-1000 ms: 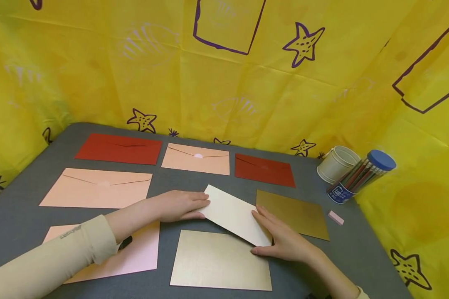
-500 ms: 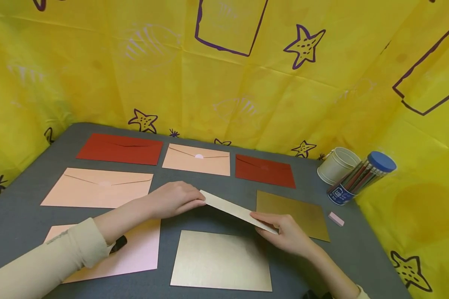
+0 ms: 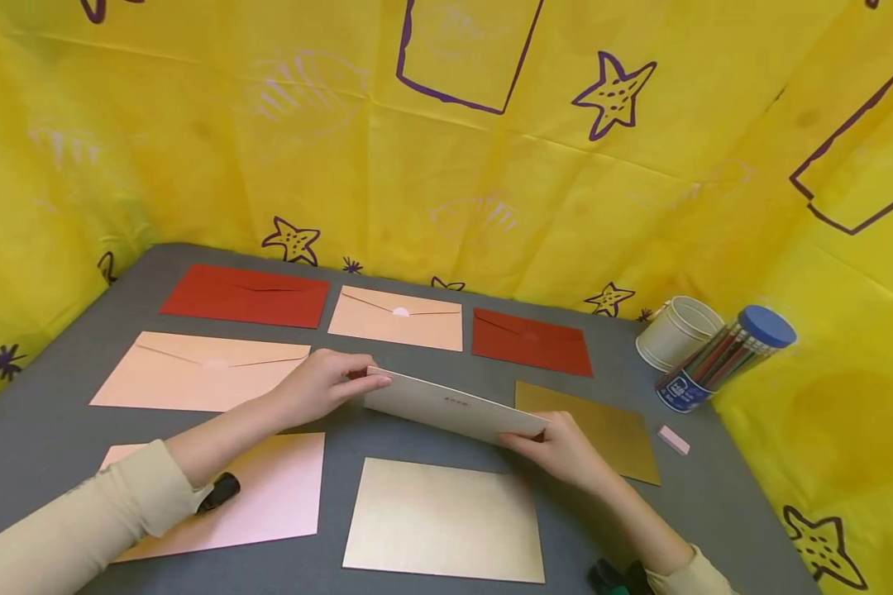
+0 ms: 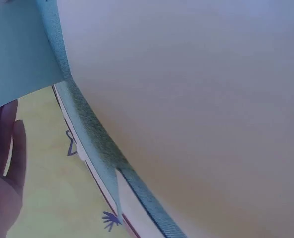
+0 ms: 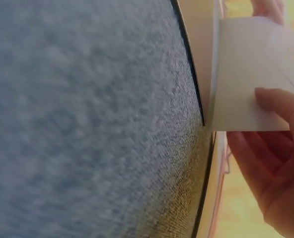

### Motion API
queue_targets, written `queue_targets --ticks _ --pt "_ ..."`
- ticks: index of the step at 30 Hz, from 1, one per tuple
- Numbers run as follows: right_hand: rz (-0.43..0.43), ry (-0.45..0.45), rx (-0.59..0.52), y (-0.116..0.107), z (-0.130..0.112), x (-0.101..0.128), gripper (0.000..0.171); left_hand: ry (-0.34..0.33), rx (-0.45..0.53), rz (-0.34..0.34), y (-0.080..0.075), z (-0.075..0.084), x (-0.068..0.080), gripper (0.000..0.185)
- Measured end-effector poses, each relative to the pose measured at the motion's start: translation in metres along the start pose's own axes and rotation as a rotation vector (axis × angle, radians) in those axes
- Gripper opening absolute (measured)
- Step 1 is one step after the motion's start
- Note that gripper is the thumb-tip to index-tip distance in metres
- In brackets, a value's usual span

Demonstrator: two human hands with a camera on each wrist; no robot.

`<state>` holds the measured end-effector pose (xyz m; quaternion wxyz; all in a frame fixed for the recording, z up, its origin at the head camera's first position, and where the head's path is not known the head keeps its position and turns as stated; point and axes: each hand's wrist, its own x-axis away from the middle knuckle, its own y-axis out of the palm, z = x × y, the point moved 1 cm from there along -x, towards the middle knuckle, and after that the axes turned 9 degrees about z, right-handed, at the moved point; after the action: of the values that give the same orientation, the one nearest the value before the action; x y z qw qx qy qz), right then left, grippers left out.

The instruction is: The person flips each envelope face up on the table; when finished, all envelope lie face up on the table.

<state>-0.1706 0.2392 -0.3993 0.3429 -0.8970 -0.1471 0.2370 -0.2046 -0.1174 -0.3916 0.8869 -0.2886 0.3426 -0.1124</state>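
Both hands hold a cream envelope (image 3: 446,405) tilted up on edge above the grey table (image 3: 37,438), its back face toward me. My left hand (image 3: 320,384) pinches its left end. At the lower right corner my right hand (image 3: 558,446) grips it, thumb on the front. In the right wrist view the envelope (image 5: 246,74) shows white, with my fingers (image 5: 276,104) on it. The left wrist view shows only a palm edge (image 4: 3,173) beside pale paper (image 4: 186,99).
Around the hands lie flat sheets and envelopes: a pale gold card (image 3: 442,521) in front, a pink sheet (image 3: 268,487) left, a dark gold card (image 3: 603,430) right, red (image 3: 245,296) and peach (image 3: 398,318) envelopes behind. A white cup (image 3: 673,330), pencil tube (image 3: 722,351) and eraser (image 3: 673,440) stand right.
The cream envelope lay flat under both hands a second ago. Both hands have lifted it off the table and turned it up on edge, so its other face now shows.
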Motion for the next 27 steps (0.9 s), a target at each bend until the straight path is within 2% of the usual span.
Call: queue_targets --ticks 2,6,8,12,16,18,23,27 --pt "-0.023 0.049 -0.002 0.001 0.002 -0.002 0.023 -0.030 0.010 -0.031 -0.001 -0.003 0.002 0.024" --pt "-0.050 0.079 -0.007 0.002 0.006 -0.009 0.032 -0.089 0.026 -0.121 -0.001 -0.009 0.006 0.013" --pt "-0.050 0.099 -0.007 0.003 0.008 -0.013 0.035 -0.132 0.031 -0.145 -0.002 -0.011 0.007 0.011" --pt "-0.029 0.188 0.014 0.008 0.007 -0.025 0.034 -0.280 0.020 -0.132 -0.007 -0.015 0.011 0.013" --pt "-0.003 0.274 0.013 0.016 0.006 -0.037 0.035 -0.468 0.074 -0.108 -0.014 -0.018 0.016 0.013" --pt "-0.003 0.306 0.012 0.020 0.006 -0.042 0.036 -0.537 0.095 -0.098 -0.018 -0.018 0.019 0.016" --pt "-0.066 0.362 0.016 0.030 0.004 -0.052 0.032 -0.643 0.052 -0.095 -0.026 -0.020 0.025 0.021" --pt "-0.110 0.356 0.071 0.038 0.003 -0.059 0.027 -0.690 -0.003 -0.100 -0.032 -0.020 0.027 0.022"
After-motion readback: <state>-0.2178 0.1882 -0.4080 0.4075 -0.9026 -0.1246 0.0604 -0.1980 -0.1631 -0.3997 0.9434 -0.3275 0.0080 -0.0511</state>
